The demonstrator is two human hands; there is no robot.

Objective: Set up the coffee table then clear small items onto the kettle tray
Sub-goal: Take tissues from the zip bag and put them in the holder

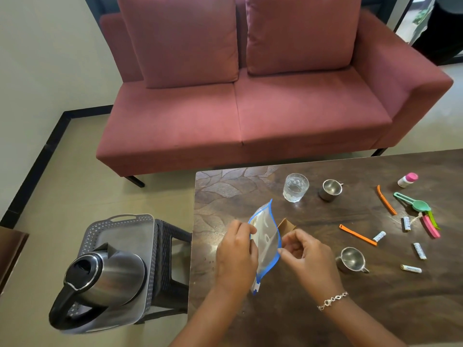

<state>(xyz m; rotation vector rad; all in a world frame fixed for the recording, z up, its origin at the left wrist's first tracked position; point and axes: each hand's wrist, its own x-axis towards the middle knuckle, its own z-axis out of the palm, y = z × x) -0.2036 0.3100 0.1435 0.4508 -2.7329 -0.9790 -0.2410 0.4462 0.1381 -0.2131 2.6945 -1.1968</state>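
Hands: left hand (236, 256) and right hand (309, 256) pinch the zip bag (266, 242) open; next, load batteries (419, 250).

A two-seat sofa (240, 113) in dusty red fabric stands beyond the work area, with two matching back cushions (180, 38) leaning upright against its backrest. The sofa rests on thin dark legs. The floor (62, 186) is pale tile, bordered by a black skirting strip (32, 169) along a cream wall (45, 53) at left.
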